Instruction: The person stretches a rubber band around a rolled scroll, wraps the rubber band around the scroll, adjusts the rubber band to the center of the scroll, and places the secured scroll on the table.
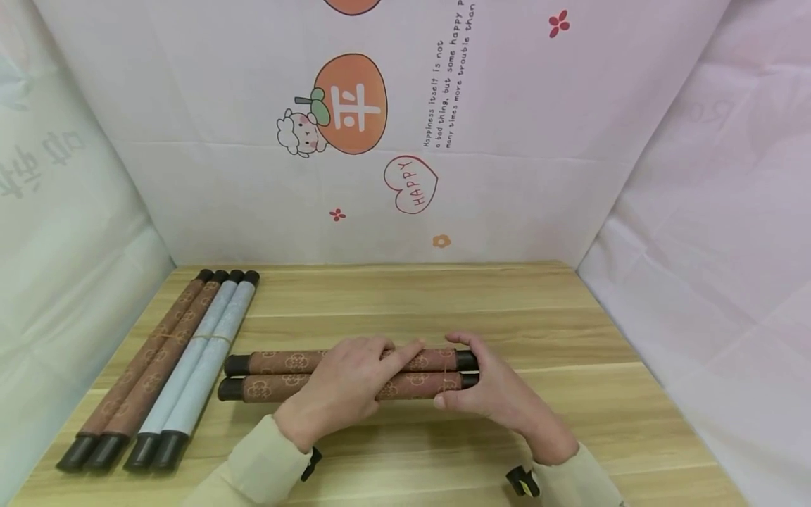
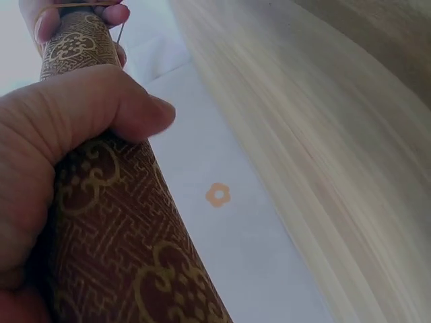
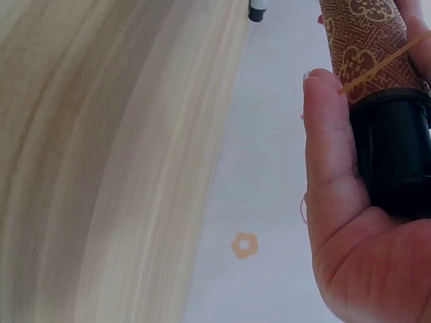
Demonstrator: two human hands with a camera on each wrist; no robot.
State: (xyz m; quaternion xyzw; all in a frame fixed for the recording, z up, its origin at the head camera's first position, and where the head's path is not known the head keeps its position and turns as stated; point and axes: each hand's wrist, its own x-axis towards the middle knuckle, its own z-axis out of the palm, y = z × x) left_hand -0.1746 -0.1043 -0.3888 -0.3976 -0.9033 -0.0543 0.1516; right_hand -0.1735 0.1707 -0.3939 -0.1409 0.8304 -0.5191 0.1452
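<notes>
Two brown scrolls (image 1: 279, 387) with gold flower patterns and black end caps lie side by side across the table. My left hand (image 1: 348, 380) grips both around the middle, its thumb along the near side in the left wrist view. At their right end, my right hand (image 1: 491, 384) curls around the black caps (image 3: 394, 151). A thin tan rubber band (image 3: 384, 62) crosses the scrolls just inside those caps and runs to the right thumb and fingertips. How the band passes underneath is hidden.
On the left, two more brown scrolls (image 1: 155, 352) and two pale blue scrolls (image 1: 205, 352) lie parallel, with bands around them. A printed white cloth (image 1: 507, 141) rises behind the wood-grain table (image 1: 570, 310), and white cloth walls stand at both sides.
</notes>
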